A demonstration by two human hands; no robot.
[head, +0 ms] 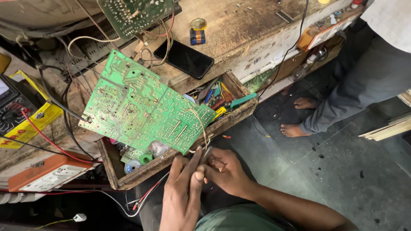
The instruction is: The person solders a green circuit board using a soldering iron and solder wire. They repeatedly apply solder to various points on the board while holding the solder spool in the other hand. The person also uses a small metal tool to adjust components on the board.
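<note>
Both my hands pinch thin wires at the near corner of the green board.

Board (143, 109) lies solder side up, tilted across the open drawer (128, 177), its near corner just above my hands. Pale wires (200, 124) loop off that corner and run down to my fingers. Left hand (182, 192): thumb and forefinger closed on the wire ends. Right hand (227, 171): fingers curled shut around a small grey piece against the left fingertips; what it is, I cannot tell. Drawer holds a solder spool (132, 166) and mixed tools (220, 100). Beyond the board, a black phone (184, 57) lies flat on the bench (252, 25). Far left, a yellow meter (21, 113) with red and black leads; below it, a power strip (49, 175). Right, another person's bare feet (299, 115) on the grey floor.
</note>
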